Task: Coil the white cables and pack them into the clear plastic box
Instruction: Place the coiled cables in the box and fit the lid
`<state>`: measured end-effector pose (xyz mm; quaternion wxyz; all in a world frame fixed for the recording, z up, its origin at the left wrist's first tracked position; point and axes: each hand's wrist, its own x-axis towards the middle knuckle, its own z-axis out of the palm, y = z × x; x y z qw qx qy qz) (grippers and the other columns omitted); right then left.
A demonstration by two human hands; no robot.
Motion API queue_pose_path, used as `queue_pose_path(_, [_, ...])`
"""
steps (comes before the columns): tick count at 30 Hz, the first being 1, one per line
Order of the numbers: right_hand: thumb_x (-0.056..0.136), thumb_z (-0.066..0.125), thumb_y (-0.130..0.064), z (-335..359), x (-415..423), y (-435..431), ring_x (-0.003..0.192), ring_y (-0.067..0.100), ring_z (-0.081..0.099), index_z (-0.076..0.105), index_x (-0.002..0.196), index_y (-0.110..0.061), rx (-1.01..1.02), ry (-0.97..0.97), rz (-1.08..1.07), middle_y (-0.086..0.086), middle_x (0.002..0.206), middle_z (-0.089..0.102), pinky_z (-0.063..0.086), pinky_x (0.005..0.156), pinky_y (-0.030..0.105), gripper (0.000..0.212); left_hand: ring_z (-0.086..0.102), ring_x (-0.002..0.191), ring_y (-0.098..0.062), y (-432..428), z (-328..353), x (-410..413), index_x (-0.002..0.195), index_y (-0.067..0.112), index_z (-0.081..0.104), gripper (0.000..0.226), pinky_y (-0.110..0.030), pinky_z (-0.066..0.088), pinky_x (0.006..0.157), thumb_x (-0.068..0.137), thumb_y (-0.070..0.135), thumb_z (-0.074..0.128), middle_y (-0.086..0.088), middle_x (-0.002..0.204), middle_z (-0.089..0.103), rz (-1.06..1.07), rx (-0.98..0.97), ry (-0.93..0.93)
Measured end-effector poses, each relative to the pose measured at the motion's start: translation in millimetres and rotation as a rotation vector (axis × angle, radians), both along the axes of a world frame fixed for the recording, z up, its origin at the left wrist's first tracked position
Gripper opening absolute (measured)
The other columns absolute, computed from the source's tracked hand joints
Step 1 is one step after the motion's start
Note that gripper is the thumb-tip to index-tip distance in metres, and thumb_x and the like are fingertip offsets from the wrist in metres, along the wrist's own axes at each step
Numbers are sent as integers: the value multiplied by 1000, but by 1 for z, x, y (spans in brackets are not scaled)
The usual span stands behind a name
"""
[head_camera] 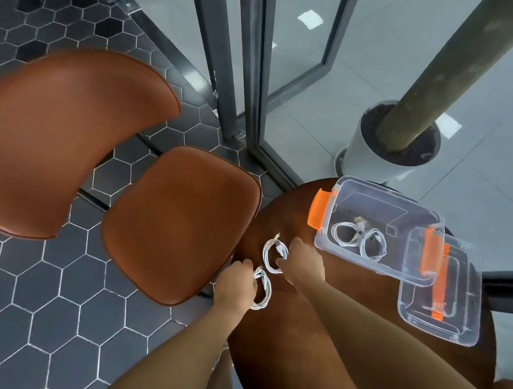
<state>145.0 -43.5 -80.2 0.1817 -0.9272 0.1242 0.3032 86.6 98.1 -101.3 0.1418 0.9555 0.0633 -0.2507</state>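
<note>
At table [351, 282] edge, L hand [235, 285] grips 1st coil [264, 296]; R hand [303, 263] pinches 2nd coil [267, 256] nr box [380, 198].

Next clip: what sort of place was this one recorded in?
Probably a café or lounge seating corner, though an office break area is possible. The signs are a small round wooden table with brown padded chairs, a dark hexagon-tiled floor, and metal-framed glass doors beside a large white planter.

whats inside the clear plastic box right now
Two coiled white cables lie side by side on the floor of the clear plastic box, toward its near-left end. The lid overlaps its right end, so that corner cannot be read clearly.
</note>
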Motion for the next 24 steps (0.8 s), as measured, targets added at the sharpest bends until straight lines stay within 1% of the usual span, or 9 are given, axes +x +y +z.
queue_pose_path(3, [89, 59, -11, -2, 0, 1, 95, 33, 64, 47, 91, -15, -3, -20, 0, 9, 100, 65, 46, 68, 35, 13, 67, 94, -28, 0, 0, 1, 99, 10, 61, 13, -37, 51, 75, 96, 20, 54, -8, 101, 67, 14, -10, -3])
queue_pose_path(5, [88, 56, -7, -2, -1, 0, 95, 34, 64, 49, 91, -14, 1, -20, -3, 10, 100, 65, 45, 68, 36, 10, 67, 93, -27, 4, 0, 1, 99, 9, 62, 13, -36, 50, 74, 94, 19, 55, -8, 100, 68, 29, -14, -5])
queue_pose_path(7, [87, 57, -8, -2, -2, -2, 94, 33, 64, 51, 92, -13, 12, -18, -13, 10, 97, 64, 46, 68, 35, 9, 68, 91, -28, 11, 0, -1, 98, 9, 63, 13, -37, 50, 75, 93, 19, 56, -8, 98, 69, 56, -24, -9])
queue_pose_path(11, [86, 59, -9, 6, -3, -5, 88, 31, 63, 49, 87, -15, 38, -23, -36, 6, 89, 62, 47, 66, 35, 12, 68, 87, -27, 28, 8, -3, 96, 11, 66, 14, -37, 49, 72, 91, 20, 57, -6, 93, 71, 143, -41, -24])
queue_pose_path(14, [88, 61, -11, 17, -5, -5, 79, 26, 58, 54, 91, -16, 52, -42, -35, 2, 85, 59, 45, 65, 33, 9, 68, 87, -25, 38, 21, -3, 95, 13, 67, 12, -36, 51, 74, 89, 22, 61, -3, 91, 72, 198, -63, -35])
queue_pose_path(17, [88, 62, -11, 30, -8, -7, 77, 23, 56, 59, 97, -14, 61, -64, -23, 2, 88, 62, 44, 65, 31, 10, 68, 82, -25, 44, 36, 0, 89, 15, 68, 9, -35, 52, 72, 85, 22, 65, -2, 86, 73, 280, -103, -59])
queue_pose_path(19, [88, 63, -13, 40, -11, -8, 80, 24, 60, 60, 99, -14, 74, -86, -22, 4, 93, 67, 48, 66, 32, 11, 68, 81, -24, 45, 48, 3, 87, 17, 68, 6, -34, 52, 71, 84, 22, 67, -1, 83, 73, 320, -135, -79])
queue_pose_path(21, [88, 64, -16, 51, -15, -10, 84, 25, 65, 62, 98, -14, 90, -110, -20, 4, 94, 69, 51, 68, 33, 11, 67, 78, -22, 45, 60, 6, 83, 19, 67, 4, -32, 50, 70, 83, 22, 69, 0, 81, 73, 344, -161, -100])
queue_pose_path(24, [89, 64, -19, 73, -19, -16, 78, 24, 63, 63, 98, -13, 84, -169, 12, 5, 91, 70, 49, 65, 32, 10, 67, 77, -23, 43, 80, 10, 82, 19, 68, 4, -30, 47, 66, 82, 22, 70, 0, 79, 72, 353, -180, -135])
